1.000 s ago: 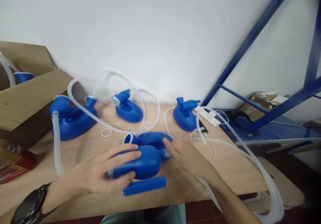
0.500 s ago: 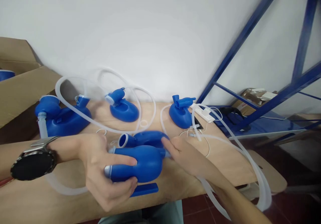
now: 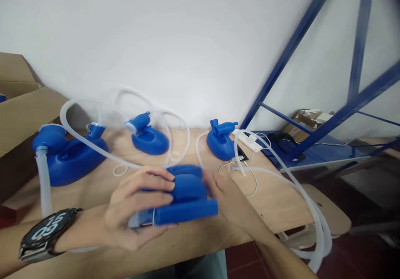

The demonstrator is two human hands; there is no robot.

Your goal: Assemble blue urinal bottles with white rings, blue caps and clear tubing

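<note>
The wooden table (image 3: pixel 281 212) carries three other blue vessels (image 3: pixel 150 139) towards the wall. Above its near edge, a blue plastic vessel (image 3: pixel 187 189) is held between both hands. The left hand (image 3: pixel 137 212) grips it, fingers curled over the top and thumb beneath. The right hand (image 3: pixel 226 195) has its fingers closed on the right end.

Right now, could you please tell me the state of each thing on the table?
Held blue vessel: gripped by left hand, right hand touching its end.
Large blue vessel: resting on table, hose attached.
White ring: lying loose.
Cardboard box: flaps open.
</note>
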